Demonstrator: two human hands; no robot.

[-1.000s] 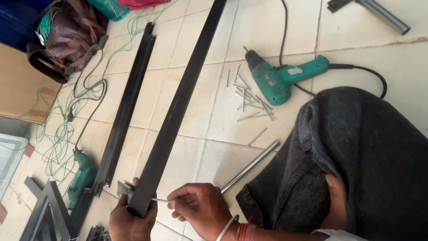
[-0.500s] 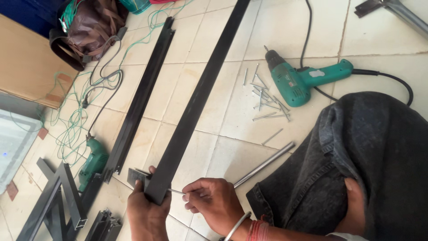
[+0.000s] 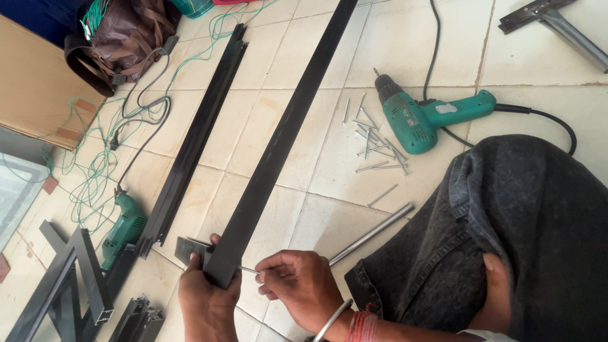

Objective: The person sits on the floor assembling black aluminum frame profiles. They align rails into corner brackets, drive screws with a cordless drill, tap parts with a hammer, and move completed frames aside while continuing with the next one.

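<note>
Pale floor tiles (image 3: 316, 50) carry a long black bar (image 3: 278, 139); the left hand (image 3: 206, 294) clamps its near end (by a flat plate (image 3: 189, 248)), the right hand (image 3: 304, 285) pinching a thin nail (image 3: 248, 270) against it.

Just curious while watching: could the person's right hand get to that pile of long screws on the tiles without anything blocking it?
Probably yes. The right hand pinches a thin screw against the black bar, and only bare tile and a steel rod lie before the screws.
</note>
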